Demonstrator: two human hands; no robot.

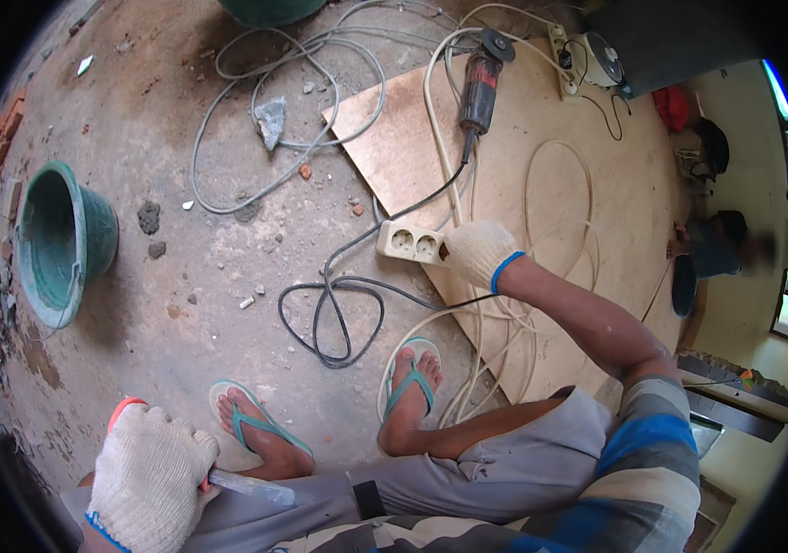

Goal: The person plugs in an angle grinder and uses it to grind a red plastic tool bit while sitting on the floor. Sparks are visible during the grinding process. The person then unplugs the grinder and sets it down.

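My right hand (483, 254), in a cream knit glove with a blue cuff, closes round one end of a white power strip (412, 243). Two sockets show beyond my fingers; the gripped end is hidden. A black cord (379, 286) loops below the strip and passes by my wrist. It comes from an angle grinder (479, 88) lying on a plywood sheet (633, 184). At lower left, my gloved left hand (150, 475) is closed on a red-handled tool (256, 487). A pale grey, flat end sticks out near my thigh; its exact kind is unclear.
A green bucket (99, 230) lies tipped at the left. Grey cable (198, 166) coils over the concrete floor, near a stone chunk (270, 122). Pale cables (532, 184) cross the plywood. Another power strip (561, 60) lies at the back. A person (716, 244) is at the far right.
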